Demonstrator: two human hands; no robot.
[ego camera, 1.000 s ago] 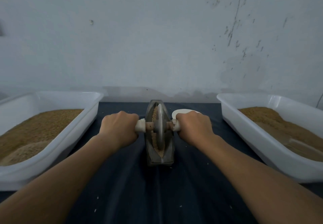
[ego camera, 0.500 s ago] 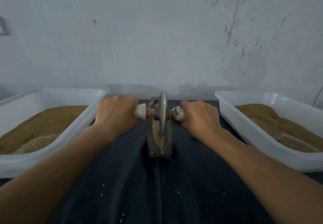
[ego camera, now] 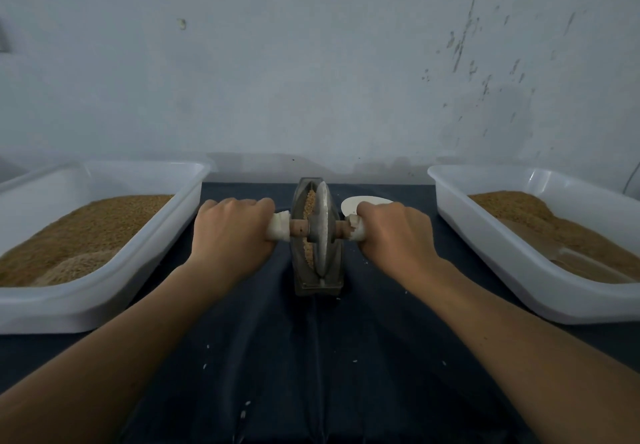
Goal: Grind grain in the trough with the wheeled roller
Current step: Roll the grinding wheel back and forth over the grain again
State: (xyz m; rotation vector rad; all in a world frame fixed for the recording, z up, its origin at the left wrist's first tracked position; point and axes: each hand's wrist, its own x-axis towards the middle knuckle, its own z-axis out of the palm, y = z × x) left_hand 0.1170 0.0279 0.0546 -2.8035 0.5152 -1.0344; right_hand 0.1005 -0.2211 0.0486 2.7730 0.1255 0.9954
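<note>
Trough [ego camera: 318, 281]: long axis toward wall; roller [ego camera: 322, 229] upright, axle crosswise. Left hand [ego camera: 232, 232], right hand [ego camera: 394, 236] grip handles. Grain trays [ego camera: 114, 291] flank.

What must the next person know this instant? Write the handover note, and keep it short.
Left hand grips the roller's left handle; right hand grips its right handle.
Roller wheel stands upright in the trough, which sits on the dark cloth.
Grain lies in the trough beside the wheel; its fineness cannot be judged.
Left tub and right tub, both white, hold grain.
Left to do: roll back and forth until ground.
</note>
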